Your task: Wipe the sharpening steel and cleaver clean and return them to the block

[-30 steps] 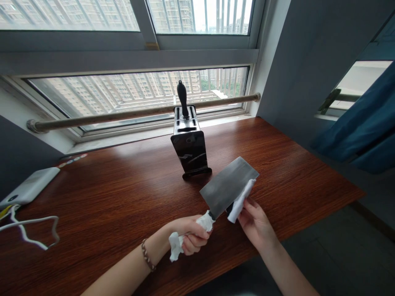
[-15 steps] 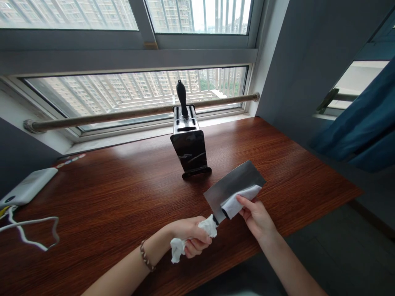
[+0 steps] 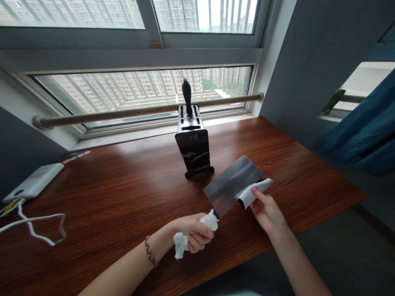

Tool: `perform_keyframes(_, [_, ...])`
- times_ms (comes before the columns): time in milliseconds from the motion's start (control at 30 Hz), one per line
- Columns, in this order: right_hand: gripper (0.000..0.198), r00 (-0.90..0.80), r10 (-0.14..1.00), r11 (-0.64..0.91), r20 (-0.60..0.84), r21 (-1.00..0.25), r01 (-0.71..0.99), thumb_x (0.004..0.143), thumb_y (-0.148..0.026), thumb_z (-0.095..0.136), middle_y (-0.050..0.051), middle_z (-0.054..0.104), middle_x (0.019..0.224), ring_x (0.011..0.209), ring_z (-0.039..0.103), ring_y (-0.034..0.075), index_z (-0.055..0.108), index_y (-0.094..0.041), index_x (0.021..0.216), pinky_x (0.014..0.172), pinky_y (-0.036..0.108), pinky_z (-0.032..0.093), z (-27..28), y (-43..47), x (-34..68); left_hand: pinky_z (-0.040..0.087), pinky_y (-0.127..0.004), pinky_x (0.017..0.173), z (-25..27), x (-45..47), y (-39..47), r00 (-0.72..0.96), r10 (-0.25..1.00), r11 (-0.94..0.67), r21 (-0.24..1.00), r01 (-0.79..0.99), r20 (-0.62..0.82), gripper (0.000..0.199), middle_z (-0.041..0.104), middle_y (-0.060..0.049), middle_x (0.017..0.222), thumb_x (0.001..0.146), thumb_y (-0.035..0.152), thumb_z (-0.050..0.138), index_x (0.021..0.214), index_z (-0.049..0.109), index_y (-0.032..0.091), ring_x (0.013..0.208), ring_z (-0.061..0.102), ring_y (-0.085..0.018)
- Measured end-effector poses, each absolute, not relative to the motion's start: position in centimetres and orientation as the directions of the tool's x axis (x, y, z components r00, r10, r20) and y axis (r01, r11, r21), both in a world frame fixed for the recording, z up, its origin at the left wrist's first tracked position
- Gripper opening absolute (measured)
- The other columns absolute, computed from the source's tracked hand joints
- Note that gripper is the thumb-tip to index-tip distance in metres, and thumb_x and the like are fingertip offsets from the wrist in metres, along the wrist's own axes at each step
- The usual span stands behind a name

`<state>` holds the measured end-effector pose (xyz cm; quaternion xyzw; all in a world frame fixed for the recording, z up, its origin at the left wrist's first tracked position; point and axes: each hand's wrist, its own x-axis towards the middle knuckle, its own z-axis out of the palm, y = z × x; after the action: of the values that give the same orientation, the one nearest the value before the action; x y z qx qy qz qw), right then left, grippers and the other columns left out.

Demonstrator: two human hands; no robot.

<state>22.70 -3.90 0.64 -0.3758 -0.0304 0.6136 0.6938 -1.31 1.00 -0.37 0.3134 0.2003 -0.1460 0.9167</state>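
With the left hand (image 3: 197, 233) I hold the cleaver (image 3: 230, 183), grip closed around its handle through crumpled white tissue (image 3: 210, 220), the blade slanting over the tabletop (image 3: 123, 189) near its front edge. My right hand (image 3: 268, 210) has a narrow grip, pinching a folded white cloth (image 3: 254, 192) at the blade's near side. Toward the back edge I see the knife block (image 3: 194, 150) standing upright, a black handle (image 3: 187, 96) poking from its top, and by the left edge a white device (image 3: 35, 181) with a white cable (image 3: 53, 244).
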Motion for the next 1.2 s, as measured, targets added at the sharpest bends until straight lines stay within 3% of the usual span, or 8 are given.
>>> perform_keyframes(133, [0.021,-0.082,0.937,-0.287,-0.339,-0.616,-0.734,0.071,-0.016,0.075,0.006,0.069,0.088,0.078,0.064,0.014,0.068,-0.011,0.090,0.073,0.022,0.051,0.0,-5.5,18.7,0.023,-0.012,0.030,-0.3,-1.1,0.9,0.876,-0.126,0.765,0.517,0.384,-0.465,0.025,0.025,0.011,0.040,0.073,0.025,0.062,0.068,0.037,0.020,0.031,0.016,-0.003])
perform_keyframes(400, [0.034,-0.127,0.952,-0.296,-0.278,-0.732,-0.614,0.060,-0.018,0.081,0.007,0.069,0.088,0.080,0.063,0.018,0.068,-0.011,0.091,0.075,0.025,0.048,0.2,-5.2,17.3,0.023,-0.013,0.033,-0.2,-1.0,0.8,0.871,-0.110,0.752,0.533,0.388,-0.478,0.028,0.026,0.010,0.042,0.074,0.025,0.061,0.064,0.036,0.019,0.032,0.019,-0.002])
perform_keyframes(633, [0.032,0.029,0.936,-0.257,-0.350,-0.738,-0.624,0.060,-0.017,0.080,0.008,0.070,0.086,0.077,0.066,0.019,0.068,-0.010,0.088,0.071,0.025,0.051,0.3,-4.2,19.5,0.021,-0.014,0.033,0.0,-1.1,1.0,0.866,-0.119,0.745,0.533,0.401,-0.485,0.029,0.026,0.010,0.043,0.073,0.027,0.063,0.066,0.036,0.020,0.033,0.018,-0.002])
perform_keyframes(900, [0.027,0.307,0.873,-0.081,-0.379,-0.733,-0.675,0.054,-0.009,0.082,0.005,0.070,0.077,0.067,0.066,0.015,0.068,-0.010,0.077,0.062,0.018,0.055,0.8,-1.7,24.4,0.020,-0.015,0.033,0.0,-1.2,1.0,0.868,-0.126,0.737,0.541,0.406,-0.480,0.034,0.026,0.009,0.043,0.074,0.027,0.063,0.059,0.033,0.018,0.033,0.020,-0.002])
perform_keyframes(1200, [0.023,0.471,0.816,0.057,-0.336,-0.764,-0.643,0.054,-0.007,0.080,0.001,0.069,0.074,0.064,0.065,0.013,0.066,-0.013,0.072,0.060,0.017,0.056,0.6,-1.1,28.2,0.018,-0.016,0.032,0.3,-1.3,1.0,0.862,-0.157,0.728,0.533,0.430,-0.482,0.037,0.026,0.008,0.043,0.074,0.026,0.063,0.055,0.033,0.018,0.033,0.020,-0.003])
